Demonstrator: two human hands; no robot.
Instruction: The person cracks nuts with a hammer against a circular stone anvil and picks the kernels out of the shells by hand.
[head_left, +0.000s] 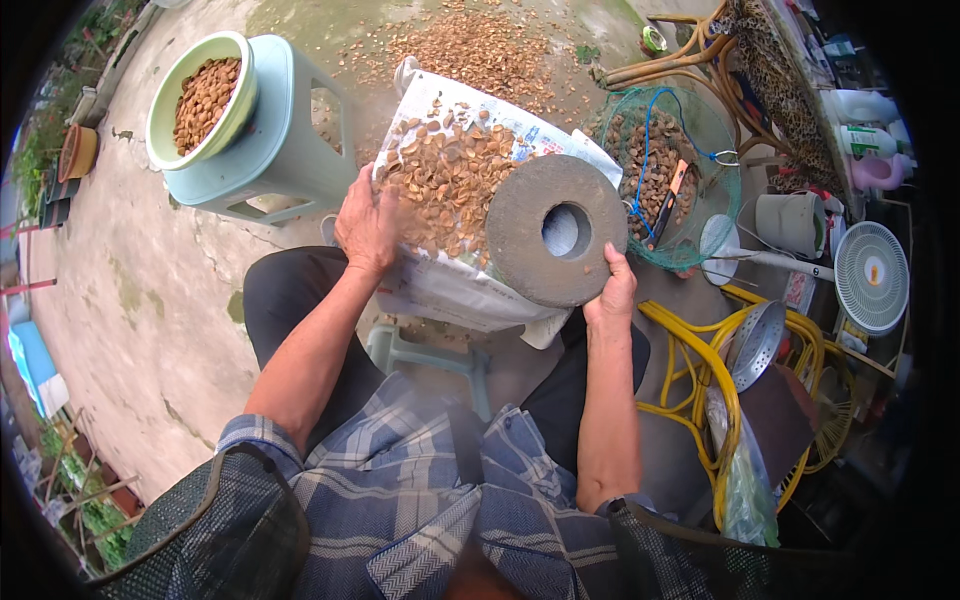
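Cracked brown shells (450, 172), with some whole pits among them, lie spread over a newspaper-covered stand (450, 296) between my knees. On the right part of the newspaper rests a thick round grinding stone (521, 247) with a hole through its middle. My right hand (613, 289) grips the stone's near right rim, thumb on top. At the left edge of the shells is my left hand (367, 225), its thumb and fingers apart and partly blurred. I see nothing held in it.
A pale green bowl (160, 124) of brown kernels (206, 105) stands on a plastic stool (225, 176) at left. Shells (480, 52) litter the concrete beyond. At right are a green net bag (682, 251) of pits, an orange-handled knife (670, 199), a fan (871, 277) and a yellow chair frame (686, 337).
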